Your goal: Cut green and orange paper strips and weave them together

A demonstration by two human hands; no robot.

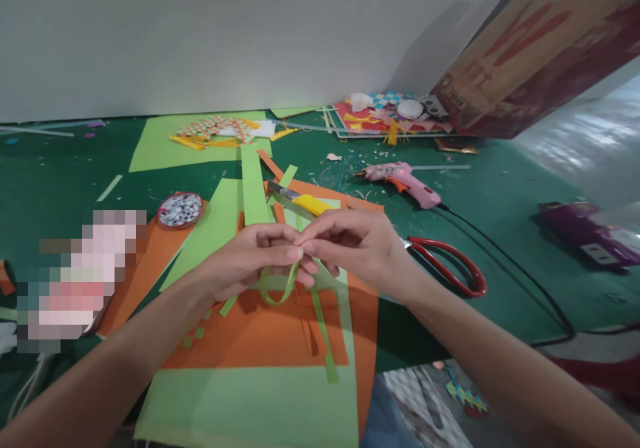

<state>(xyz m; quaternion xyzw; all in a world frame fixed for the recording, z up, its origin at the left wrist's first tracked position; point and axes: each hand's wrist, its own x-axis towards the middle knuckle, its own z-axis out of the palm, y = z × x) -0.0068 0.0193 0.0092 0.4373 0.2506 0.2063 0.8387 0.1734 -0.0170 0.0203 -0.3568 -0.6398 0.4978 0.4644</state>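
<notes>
My left hand (250,258) and my right hand (363,245) meet fingertip to fingertip over the sheets, both pinching. A narrow light-green paper strip (281,300) curls down in a loop from between my fingers; its pinched end is hidden. Below lie an orange sheet (240,348) and a light-green sheet (250,401), with loose orange and green strips on top. Just beyond my fingers rests a yellow utility knife (310,203), its blade pointing left. Red-handled scissors (473,268) lie beside my right wrist, partly covered by it.
A pink glue gun (413,181) with a black cord lies right of the knife. A round dish of small googly eyes (180,209) stands left. Woven paper pieces (220,130) lie at the back, a cardboard box (530,55) at back right. A blurred-out object (85,281) is at left.
</notes>
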